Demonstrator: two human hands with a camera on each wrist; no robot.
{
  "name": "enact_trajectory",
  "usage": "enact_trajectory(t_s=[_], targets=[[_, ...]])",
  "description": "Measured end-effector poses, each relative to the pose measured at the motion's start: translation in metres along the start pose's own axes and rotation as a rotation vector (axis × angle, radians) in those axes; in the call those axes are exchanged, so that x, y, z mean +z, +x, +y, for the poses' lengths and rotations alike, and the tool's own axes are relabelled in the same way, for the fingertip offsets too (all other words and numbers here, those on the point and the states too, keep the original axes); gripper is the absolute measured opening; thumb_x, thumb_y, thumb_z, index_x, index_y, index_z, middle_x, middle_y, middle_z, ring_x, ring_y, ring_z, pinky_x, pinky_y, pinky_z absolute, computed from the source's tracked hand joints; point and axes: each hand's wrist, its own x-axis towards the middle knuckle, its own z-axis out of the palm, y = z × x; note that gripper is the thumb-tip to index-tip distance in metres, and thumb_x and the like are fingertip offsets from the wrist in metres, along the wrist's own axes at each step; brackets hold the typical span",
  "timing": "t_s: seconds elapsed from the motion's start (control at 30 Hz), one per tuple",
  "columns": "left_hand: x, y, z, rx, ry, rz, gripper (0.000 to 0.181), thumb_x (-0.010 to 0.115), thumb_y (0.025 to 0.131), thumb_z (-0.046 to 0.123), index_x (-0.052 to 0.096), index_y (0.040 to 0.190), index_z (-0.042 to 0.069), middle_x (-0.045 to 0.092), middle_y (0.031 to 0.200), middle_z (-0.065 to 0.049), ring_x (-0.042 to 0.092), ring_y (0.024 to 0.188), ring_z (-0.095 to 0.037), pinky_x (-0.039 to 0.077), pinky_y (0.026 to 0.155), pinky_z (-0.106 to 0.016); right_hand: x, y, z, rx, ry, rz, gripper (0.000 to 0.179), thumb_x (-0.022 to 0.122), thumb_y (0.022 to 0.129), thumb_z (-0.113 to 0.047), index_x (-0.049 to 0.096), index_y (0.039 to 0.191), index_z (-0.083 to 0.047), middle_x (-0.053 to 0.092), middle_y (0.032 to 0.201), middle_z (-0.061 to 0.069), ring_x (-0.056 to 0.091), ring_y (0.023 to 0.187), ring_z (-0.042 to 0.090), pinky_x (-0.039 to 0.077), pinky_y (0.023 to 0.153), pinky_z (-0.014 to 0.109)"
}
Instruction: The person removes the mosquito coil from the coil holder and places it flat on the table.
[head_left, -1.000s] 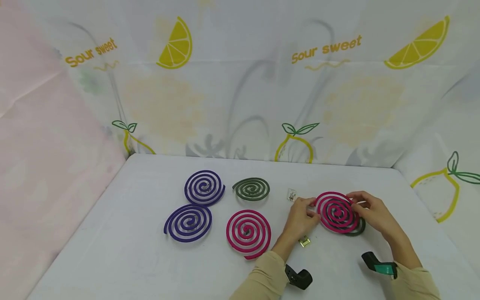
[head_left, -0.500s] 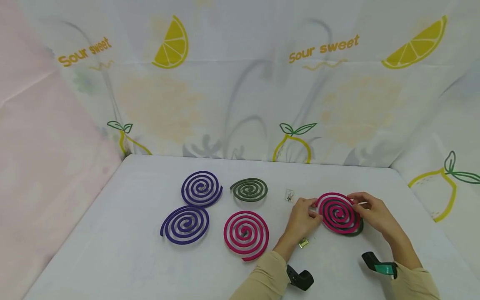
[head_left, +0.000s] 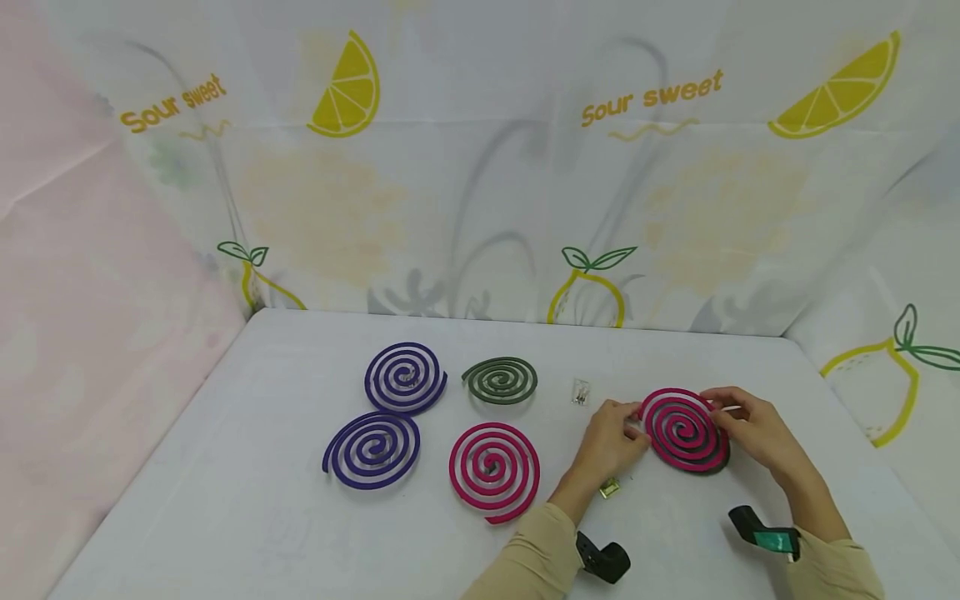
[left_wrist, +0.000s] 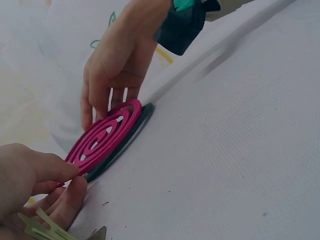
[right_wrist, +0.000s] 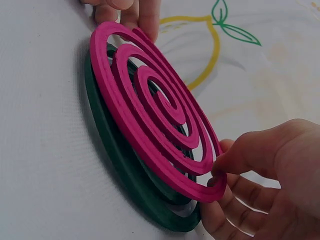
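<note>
A pink mosquito coil lies over a dark green mosquito coil, tilted slightly off it in the right wrist view. My left hand pinches the pink coil's left edge between thumb and fingers. At the opposite edge, my right hand grips the pink coil, thumb on top and fingers below. Most of the green coil is covered; its rim shows along the near side. The left wrist view shows the green coil close to the white tabletop.
To the left lie another pink coil, a green coil and two purple coils, which overlap at their edges. A small clear packet and a gold metal piece lie near my left hand.
Both hands have shifted slightly right with the pink coil. It now covers more of the green coil, whose right end stuck out further before.
</note>
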Motion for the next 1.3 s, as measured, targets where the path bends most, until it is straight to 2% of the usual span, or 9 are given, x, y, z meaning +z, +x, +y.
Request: enact_trajectory(t_s=[0.47, 0.97, 1.13, 1.3], targets=[[-0.001, -0.001, -0.003, 0.026, -0.018, -0.039, 0.042, 0.069, 0.081, 0.006, 0.062, 0.123, 0.002, 0.061, 0.098, -0.002, 0.060, 0.076, 0.003, 0.043, 0.066, -0.007, 0.004, 0.000, 0.006, 0.023, -0.022, -0.015, 0.035, 0.045, 0.099, -0.019, 0.051, 0.128, 0.000, 0.054, 0.117, 0.021, 0.039, 0.085, -0.015, 0.047, 0.065, 0.019], [-0.001, 0.002, -0.005, 0.044, -0.051, -0.025, 0.038, 0.068, 0.082, 0.004, 0.064, 0.119, -0.001, 0.062, 0.097, -0.006, 0.060, 0.076, 0.003, 0.044, 0.065, -0.005, 0.009, 0.002, 0.009, -0.010, -0.050, 0.015, 0.033, 0.048, 0.098, -0.016, 0.054, 0.124, 0.003, 0.057, 0.114, 0.023, 0.040, 0.085, -0.014, 0.045, 0.065, 0.016], [-0.001, 0.001, -0.006, 0.063, -0.041, -0.018, 0.038, 0.069, 0.081, 0.004, 0.064, 0.118, -0.001, 0.063, 0.095, -0.006, 0.062, 0.076, 0.001, 0.044, 0.065, -0.006, 0.009, 0.002, 0.011, -0.014, -0.060, 0.017, 0.032, 0.048, 0.097, -0.014, 0.055, 0.124, 0.002, 0.057, 0.114, 0.023, 0.039, 0.084, -0.016, 0.044, 0.066, 0.016], [-0.001, 0.001, -0.006, 0.051, -0.035, -0.020, 0.037, 0.069, 0.081, 0.004, 0.064, 0.118, 0.000, 0.063, 0.094, -0.005, 0.061, 0.076, 0.002, 0.044, 0.065, -0.006, 0.009, 0.002, 0.011, -0.013, -0.064, 0.012, 0.032, 0.049, 0.097, -0.014, 0.055, 0.124, 0.002, 0.057, 0.116, 0.024, 0.037, 0.082, -0.019, 0.043, 0.066, 0.015]])
